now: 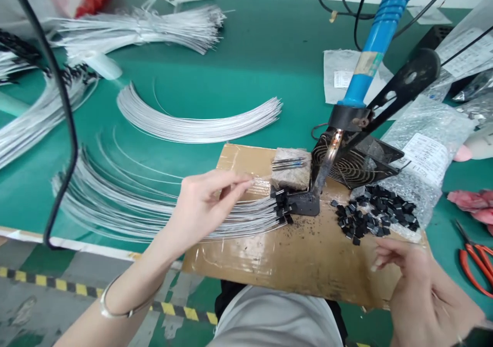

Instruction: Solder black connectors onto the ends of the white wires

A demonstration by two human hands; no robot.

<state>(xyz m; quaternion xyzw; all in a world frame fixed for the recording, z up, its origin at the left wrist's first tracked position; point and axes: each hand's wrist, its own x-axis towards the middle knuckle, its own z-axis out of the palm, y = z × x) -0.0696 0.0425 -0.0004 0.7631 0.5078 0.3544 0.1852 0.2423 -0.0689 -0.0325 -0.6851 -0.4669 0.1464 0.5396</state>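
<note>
My left hand (210, 206) is closed in a pinch above a bundle of thin white wires (127, 208), on a fine white wire that trails off to the left. Black caps sit on the bundle's right ends (283, 207), beside the foot of a soldering iron stand (306, 203). Beside a pile of small black pieces (373, 211), my right hand (418, 280) is open, its fingers loosely bent and slightly apart, with nothing visible in them. The blue-handled soldering iron (372, 54) points down between the hands, held in the stand.
Brown cardboard (269, 265) lies under the work. A small fan (346, 157) and a grey block (291, 177) with metal pins stand behind. Another wire bundle (192, 123) rests farther back. Bubble wrap (419, 152) and red-handled pliers (475, 265) are at right; a black cable (63, 95) hangs at left.
</note>
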